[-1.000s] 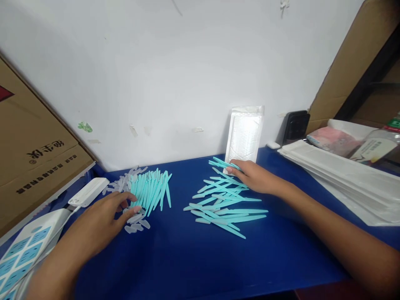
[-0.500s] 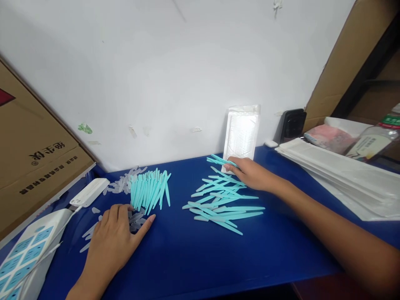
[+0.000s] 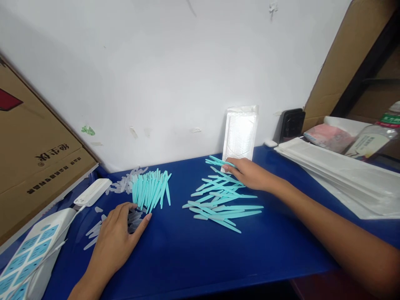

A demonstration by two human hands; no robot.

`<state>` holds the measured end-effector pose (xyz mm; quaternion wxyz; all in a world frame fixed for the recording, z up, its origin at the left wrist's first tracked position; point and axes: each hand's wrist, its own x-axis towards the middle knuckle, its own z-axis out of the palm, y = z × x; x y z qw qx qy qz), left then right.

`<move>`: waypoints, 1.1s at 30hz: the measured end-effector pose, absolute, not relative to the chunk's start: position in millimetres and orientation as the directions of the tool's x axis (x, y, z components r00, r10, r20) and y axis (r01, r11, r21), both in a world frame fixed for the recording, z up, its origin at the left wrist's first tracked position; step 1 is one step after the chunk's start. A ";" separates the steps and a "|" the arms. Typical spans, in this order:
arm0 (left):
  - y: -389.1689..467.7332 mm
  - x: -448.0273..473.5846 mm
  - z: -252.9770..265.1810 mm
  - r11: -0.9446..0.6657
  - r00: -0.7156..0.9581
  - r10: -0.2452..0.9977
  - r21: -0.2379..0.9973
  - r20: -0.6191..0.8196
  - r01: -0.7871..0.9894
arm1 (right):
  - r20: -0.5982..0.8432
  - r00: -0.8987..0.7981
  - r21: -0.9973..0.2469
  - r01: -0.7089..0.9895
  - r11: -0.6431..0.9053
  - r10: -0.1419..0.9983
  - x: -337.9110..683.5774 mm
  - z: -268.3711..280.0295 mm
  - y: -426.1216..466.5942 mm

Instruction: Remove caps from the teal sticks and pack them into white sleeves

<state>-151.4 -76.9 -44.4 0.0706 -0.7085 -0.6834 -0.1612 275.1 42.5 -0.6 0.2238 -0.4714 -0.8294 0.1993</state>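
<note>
My right hand pinches a few turquoise eyebrow razors by one end, at the back of the blue table. Just in front of it, more turquoise razors lie crisscrossed in a loose pile. My left hand rests with thumb and fingers apart, holding nothing. Close to its fingertips stands a tight row of turquoise razors. Small clear plastic caps lie between its thumb and fingers, and more caps are heaped behind the row.
A silvery white padded envelope leans on the wall behind my right hand. White envelopes are stacked at right, near a bottle. A power strip, a white device and a carton line the left side.
My left hand has shifted slightly, its thumb drawn a little nearer the fingers. My right hand stays almost in place with its razors. The view has turned slightly.
</note>
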 end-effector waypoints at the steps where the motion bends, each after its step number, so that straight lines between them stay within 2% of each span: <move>1: -77.8 -151.9 -45.2 -0.065 0.020 0.939 0.121 0.343 0.991 | 0.183 -0.456 -0.541 0.693 0.476 0.871 275.1 -0.5 42.4; 6: -80.8 -154.5 -48.7 -0.102 0.054 0.918 0.102 0.392 0.990 | 0.185 -0.455 -0.546 0.689 0.476 0.871 275.0 -0.3 42.1; 13: -86.9 -155.1 -48.2 -0.141 0.069 0.938 0.194 0.339 0.971 | 0.199 -0.455 -0.541 0.688 0.484 0.868 276.6 -0.4 43.2; 22: -90.1 -153.3 -47.3 -0.192 0.124 0.952 0.231 0.280 0.954 | 0.210 -0.459 -0.533 0.686 0.495 0.863 276.4 -2.0 43.7; 27: -90.2 -147.1 -42.9 -0.229 0.174 0.946 0.187 0.273 0.955 | 0.218 -0.466 -0.530 0.681 0.505 0.857 276.3 -2.9 43.7; 33: -90.2 -141.8 -39.8 -0.201 0.163 0.955 0.136 0.247 0.970 | 0.210 -0.470 -0.529 0.682 0.504 0.857 274.5 -3.5 43.3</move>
